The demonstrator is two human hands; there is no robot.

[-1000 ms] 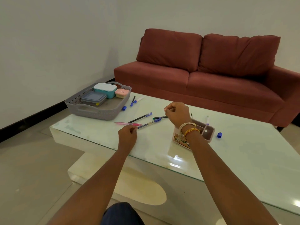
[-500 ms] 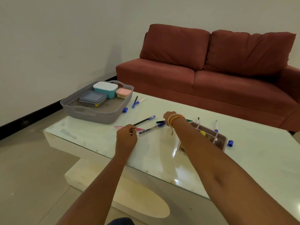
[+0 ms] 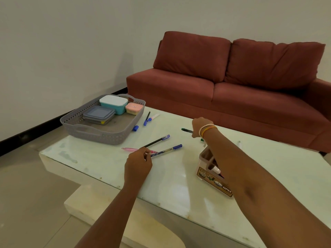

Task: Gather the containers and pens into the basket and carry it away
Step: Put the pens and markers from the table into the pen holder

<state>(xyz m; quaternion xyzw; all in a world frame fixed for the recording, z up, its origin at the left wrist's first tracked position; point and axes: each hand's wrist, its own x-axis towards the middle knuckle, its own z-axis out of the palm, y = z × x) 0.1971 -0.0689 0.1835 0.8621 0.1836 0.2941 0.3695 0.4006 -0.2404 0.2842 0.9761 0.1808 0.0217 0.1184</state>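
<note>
A grey basket [image 3: 100,136] stands at the table's left end and holds a teal container [image 3: 114,105], a pink container [image 3: 134,108] and a flat grey-lidded container [image 3: 99,114]. My left hand [image 3: 138,164] pinches where the near ends of a black pen [image 3: 157,140], a pink pen [image 3: 133,149] and a blue patterned pen [image 3: 167,150] meet; which of them it grips is unclear. My right hand [image 3: 200,127] is closed on a green pen [image 3: 186,130], held just above the table. A pink pen holder [image 3: 208,163] sits under my right forearm.
A blue pen [image 3: 146,118], a white marker [image 3: 155,116] and a blue cap [image 3: 135,128] lie beside the basket. Another white marker [image 3: 239,144] lies past my right arm. A red sofa [image 3: 232,90] stands behind the glass-topped table [image 3: 175,187].
My right hand has reached farther from me and taken up the green pen. My left hand has stayed at the near ends of the pens. The camera has shifted.
</note>
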